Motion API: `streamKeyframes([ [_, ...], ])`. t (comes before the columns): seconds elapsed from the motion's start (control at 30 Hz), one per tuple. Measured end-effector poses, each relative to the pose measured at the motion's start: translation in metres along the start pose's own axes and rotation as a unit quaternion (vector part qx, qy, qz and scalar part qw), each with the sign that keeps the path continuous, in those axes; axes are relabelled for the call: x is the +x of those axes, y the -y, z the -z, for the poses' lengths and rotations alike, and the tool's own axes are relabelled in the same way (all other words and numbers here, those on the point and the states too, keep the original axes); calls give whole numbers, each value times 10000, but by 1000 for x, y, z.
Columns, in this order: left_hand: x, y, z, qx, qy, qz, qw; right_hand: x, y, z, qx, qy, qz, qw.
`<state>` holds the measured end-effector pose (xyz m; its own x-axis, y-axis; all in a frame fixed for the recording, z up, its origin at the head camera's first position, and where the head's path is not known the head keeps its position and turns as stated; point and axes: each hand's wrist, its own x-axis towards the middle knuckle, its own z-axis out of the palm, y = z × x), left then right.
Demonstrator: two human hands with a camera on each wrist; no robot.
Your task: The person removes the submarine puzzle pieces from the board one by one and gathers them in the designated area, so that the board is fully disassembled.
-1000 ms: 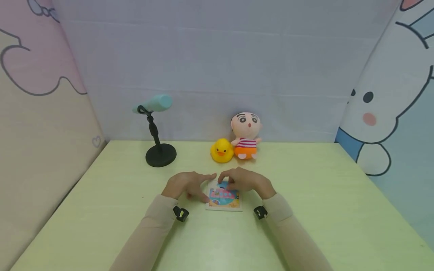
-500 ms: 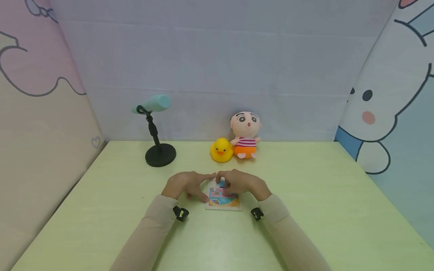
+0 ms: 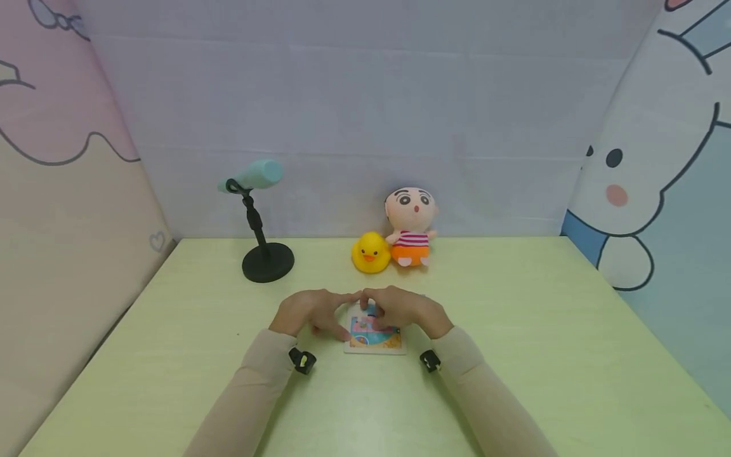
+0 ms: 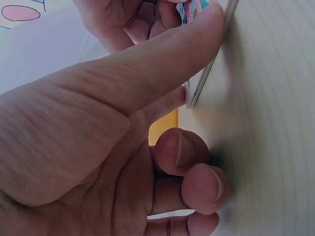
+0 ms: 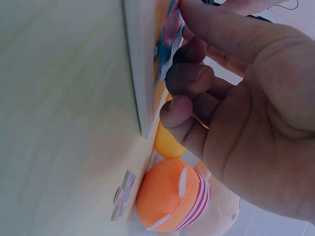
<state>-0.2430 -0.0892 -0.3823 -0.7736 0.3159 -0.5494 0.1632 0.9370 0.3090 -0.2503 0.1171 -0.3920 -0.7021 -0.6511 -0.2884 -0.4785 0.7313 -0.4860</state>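
Observation:
A small square jigsaw puzzle [image 3: 374, 341] with a pink and blue picture and a pale border lies flat on the table. My left hand [image 3: 313, 312] steadies it, with the straight thumb [image 4: 197, 34] on the left edge and the index finger stretched along the far left corner. Over the upper part, my right hand [image 3: 402, 306] bends its thumb and index finger around a blue puzzle piece [image 3: 371, 310]. Their exact contact is partly hidden. In the right wrist view its other fingers curl beside the puzzle. A loose puzzle piece [image 5: 123, 195] lies on the table beyond.
Behind the hands sit a yellow rubber duck [image 3: 371, 253] and a plush doll [image 3: 411, 225] in a striped shirt. A black stand [image 3: 267, 261] holding a mint-green cylinder [image 3: 257, 174] is at the back left. Printed cloth walls surround the pale table [image 3: 502, 304].
My right hand has shifted left over the puzzle, bringing its index finger close to the left index fingertip. My left hand keeps its place on the edge. The head view has turned slightly.

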Motion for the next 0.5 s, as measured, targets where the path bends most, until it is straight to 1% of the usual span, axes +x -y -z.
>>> streamKeyframes([
  [0.2,0,0,-1,-16,25,119,9999,0,2,-1,-177,-98,71,9998],
  [0.33,0,-1,0,2,27,133,9999,-2,5,-1,-388,-164,-112,9990],
  [0.5,1,-2,1,8,43,132,9999,-4,9,1,-327,-191,-301,9988],
])
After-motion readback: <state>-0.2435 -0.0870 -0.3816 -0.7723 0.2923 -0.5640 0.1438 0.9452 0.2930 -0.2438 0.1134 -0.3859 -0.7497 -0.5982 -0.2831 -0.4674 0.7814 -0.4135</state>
